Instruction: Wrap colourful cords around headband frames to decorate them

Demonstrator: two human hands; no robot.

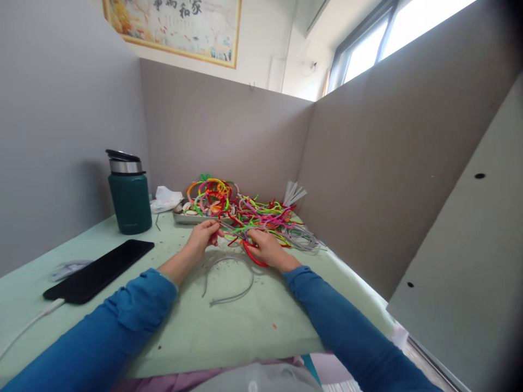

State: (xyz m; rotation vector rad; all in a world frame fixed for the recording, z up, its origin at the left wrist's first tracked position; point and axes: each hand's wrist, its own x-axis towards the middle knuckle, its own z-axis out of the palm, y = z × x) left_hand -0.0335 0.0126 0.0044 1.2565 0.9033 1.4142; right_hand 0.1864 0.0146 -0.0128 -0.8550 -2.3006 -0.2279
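My left hand (206, 235) is closed in a pinch at the near edge of a colourful heap. From its fingertips a thin grey strip (227, 224) runs toward my right hand (267, 248). That hand is curled shut, with a curved red fuzzy band (254, 258) showing along its underside; its fingertips are partly lost among the colours. Just beyond lies the tangled pile of bright pipe cleaners (273, 213), pink, green, red and yellow. A bare grey headband (235, 299) rests on the cloth between my forearms.
Behind my left hand, a metal tray (192, 219) holds small pieces with colourful wrapped hoops (210, 190) on top. Grey headbands (304, 239) lie at right. A green bottle (129, 201), crumpled tissue (165, 199) and cabled phone (100, 270) stand left. Grey partitions (229, 120) enclose the table.
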